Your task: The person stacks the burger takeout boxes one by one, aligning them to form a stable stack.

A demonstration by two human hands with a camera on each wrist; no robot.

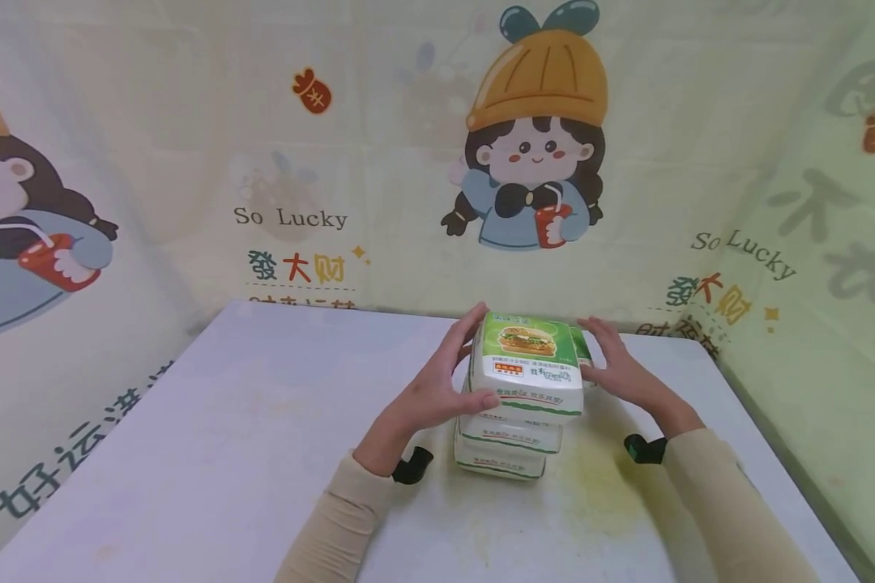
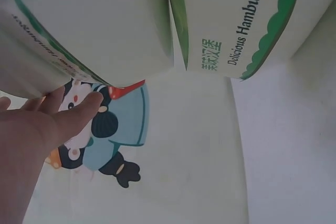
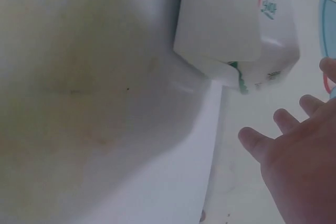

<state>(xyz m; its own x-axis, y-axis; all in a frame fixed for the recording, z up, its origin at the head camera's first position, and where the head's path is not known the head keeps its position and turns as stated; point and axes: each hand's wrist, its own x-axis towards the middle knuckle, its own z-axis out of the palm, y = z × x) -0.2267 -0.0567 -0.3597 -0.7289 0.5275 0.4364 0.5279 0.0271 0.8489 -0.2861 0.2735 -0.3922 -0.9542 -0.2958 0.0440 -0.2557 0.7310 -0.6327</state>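
Observation:
A white and green hamburger box (image 1: 532, 385) with a burger picture tops a stack of similar boxes (image 1: 509, 437). Along its left side lies my left hand (image 1: 426, 397), thumb toward the front and fingers toward the back. In the left wrist view, that hand's (image 2: 37, 135) fingers are beside a box edge, extended. On the right, my right hand (image 1: 627, 376) has its fingers spread near the top box and another green box (image 1: 582, 344) partly hidden behind it. The right wrist view shows this hand (image 3: 310, 161) apart from a white box (image 3: 226, 24).
The boxes stand on a white table (image 1: 211, 421) with yellowish stains. A printed cloth (image 1: 394, 162) with cartoon figures hangs behind and at the sides. Black wrist devices (image 1: 413, 466) sit at both wrists.

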